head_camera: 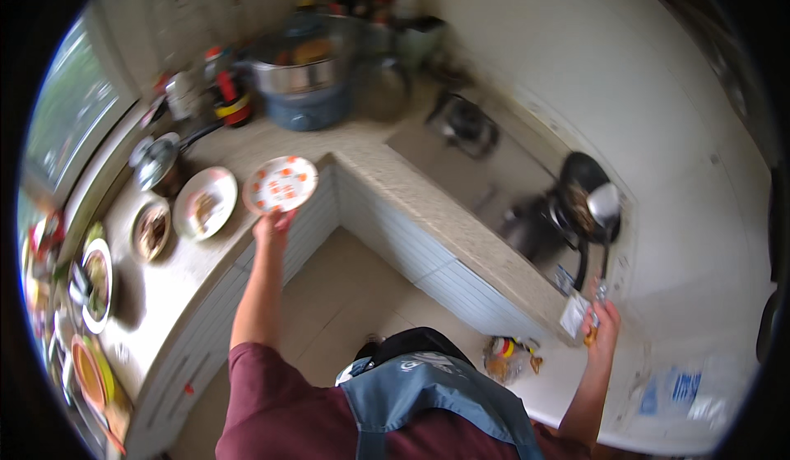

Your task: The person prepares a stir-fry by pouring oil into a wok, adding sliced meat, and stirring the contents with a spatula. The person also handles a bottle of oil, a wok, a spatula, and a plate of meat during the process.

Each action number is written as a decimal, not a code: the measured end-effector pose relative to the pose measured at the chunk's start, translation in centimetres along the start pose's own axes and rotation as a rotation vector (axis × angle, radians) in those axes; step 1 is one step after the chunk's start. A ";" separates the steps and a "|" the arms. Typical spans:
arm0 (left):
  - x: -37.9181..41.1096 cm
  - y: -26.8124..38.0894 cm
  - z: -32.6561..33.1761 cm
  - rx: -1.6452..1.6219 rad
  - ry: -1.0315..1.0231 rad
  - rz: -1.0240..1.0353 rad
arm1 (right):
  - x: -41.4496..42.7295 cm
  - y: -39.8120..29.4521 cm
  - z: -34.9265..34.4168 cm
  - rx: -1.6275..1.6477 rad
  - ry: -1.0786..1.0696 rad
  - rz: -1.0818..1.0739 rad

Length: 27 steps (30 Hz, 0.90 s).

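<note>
My left hand (274,225) grips the near rim of a white plate (282,183) beside the counter's inner corner. Orange-red patches dot the plate; blur hides whether they are food pieces or a pattern. On the right, my right hand (600,324) is closed around the handle of a spatula (603,206). The spatula's pale head lies in a black wok (577,170), over brownish food (579,207). A wooden-coloured handle end shows below my fist.
A gas stove (466,123) is set into the stone counter (395,182). Left of the held plate are a bowl with a little food (207,204), a dish of brownish strips (152,230) and an oval plate of greens (97,281). A steamer pot (296,77) stands at the back.
</note>
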<state>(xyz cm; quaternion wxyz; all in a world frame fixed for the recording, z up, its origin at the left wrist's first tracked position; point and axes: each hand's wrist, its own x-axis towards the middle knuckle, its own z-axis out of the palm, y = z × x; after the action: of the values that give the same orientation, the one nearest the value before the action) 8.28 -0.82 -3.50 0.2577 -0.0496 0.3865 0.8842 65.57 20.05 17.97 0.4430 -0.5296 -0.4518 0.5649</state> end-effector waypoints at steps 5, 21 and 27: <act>5.6 0.6 -3.6 0.032 -0.012 -0.024 | -0.8 -0.2 -0.9 -0.128 0.005 -0.042; 8.4 0.3 -3.9 0.084 0.189 -0.046 | -0.2 -2.1 -2.2 -0.657 0.150 -0.042; 2.5 -4.0 -6.2 0.052 -0.057 -0.336 | 2.9 -4.3 -3.3 -0.950 0.005 -0.070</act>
<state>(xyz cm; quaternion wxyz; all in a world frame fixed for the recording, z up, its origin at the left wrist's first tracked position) 7.41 -1.95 -11.17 0.4141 -0.0818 0.3878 0.8194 68.79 23.90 21.51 0.1716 -0.6593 -0.6766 0.2795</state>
